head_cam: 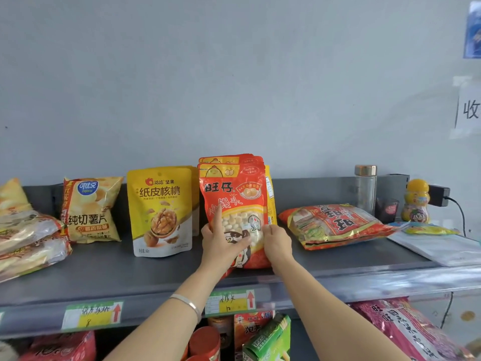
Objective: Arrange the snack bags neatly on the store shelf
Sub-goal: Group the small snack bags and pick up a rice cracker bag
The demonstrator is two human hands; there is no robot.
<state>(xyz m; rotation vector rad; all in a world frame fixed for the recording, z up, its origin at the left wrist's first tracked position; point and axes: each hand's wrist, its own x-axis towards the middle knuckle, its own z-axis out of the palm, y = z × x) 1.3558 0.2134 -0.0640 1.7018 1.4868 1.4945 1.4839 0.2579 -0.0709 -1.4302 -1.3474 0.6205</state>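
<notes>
Red snack bag [234, 204]: It is stood upright about the middle of the shelf [130, 277], nearer the front edge than the back. More bags of the same kind [226, 160] are stood right behind it.
Left hand [223, 238]: It is laid flat on the front of the bag, with the pointing finger held straight. Nothing is gripped.
Right hand [277, 242]: The bag's right edge is pinched by its curled fingers.
Weight: The bag is judged to be light. Small round biscuits can be seen through a clear window.
Feel: The plastic looks soft and shiny, so it could slip or crumple. The biscuits could be crushed if squeezed hard.
Where to hold: The side edges or the flat top strip are best taken, not the puffy middle.
Neighbours: A yellow walnut bag [161, 212] is stood just beside it on the left. A flat red bag [335, 225] is laid down on the right.
</notes>
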